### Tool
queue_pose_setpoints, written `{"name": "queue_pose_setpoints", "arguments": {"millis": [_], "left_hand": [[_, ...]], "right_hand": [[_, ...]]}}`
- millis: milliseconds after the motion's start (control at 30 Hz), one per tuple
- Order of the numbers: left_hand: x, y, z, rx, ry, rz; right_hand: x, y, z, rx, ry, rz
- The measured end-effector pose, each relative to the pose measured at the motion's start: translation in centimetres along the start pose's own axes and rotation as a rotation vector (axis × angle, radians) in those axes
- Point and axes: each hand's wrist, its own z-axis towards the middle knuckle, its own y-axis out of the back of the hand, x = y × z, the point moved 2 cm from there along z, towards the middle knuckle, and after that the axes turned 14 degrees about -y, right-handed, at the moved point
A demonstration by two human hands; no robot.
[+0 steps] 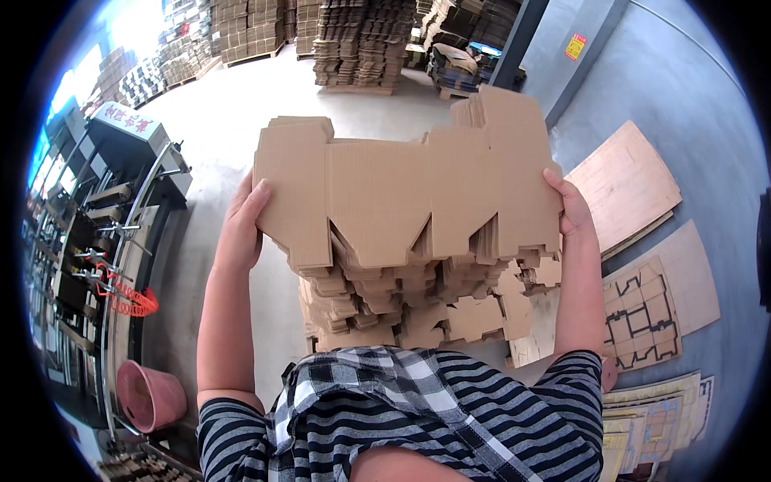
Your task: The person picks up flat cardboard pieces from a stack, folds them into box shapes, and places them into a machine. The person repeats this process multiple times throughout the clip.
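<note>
A thick bundle of flat die-cut cardboard box blanks [381, 189] spans the space between my hands, with its notched flaps towards me. My left hand [241, 221] grips its left edge, thumb on the top face and fingers behind. At the right edge, my right hand [572, 207] is closed on the bundle, its thumb over the corner. Directly below stands a larger stack of the same blanks [361, 301], ragged at its sides. Whether the bundle touches that stack is hidden from me.
On the left stands a machine [96, 209] with a coiled red hose [136, 301] and a pink bucket [151, 395] by its base. Wooden boards [626, 189] and a cutting die [642, 313] lean at the right wall. Tall cardboard stacks [361, 40] stand at the back.
</note>
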Motion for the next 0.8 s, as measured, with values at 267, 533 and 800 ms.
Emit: {"name": "queue_pose_setpoints", "arguments": {"millis": [267, 533, 800], "left_hand": [[-2.7, -1.6, 1.6, 0.044, -0.498, 0.064], [0.1, -1.1, 0.0, 0.02, -0.575, 0.193], [0.6, -1.0, 0.1, 0.014, -0.354, 0.25]], "right_hand": [[0.4, 1.6, 1.2, 0.08, 0.553, 0.006], [-3.8, 3.4, 2.4, 0.165, 0.588, -0.029], [-4.4, 3.4, 2.6, 0.132, 0.488, -0.058]]}}
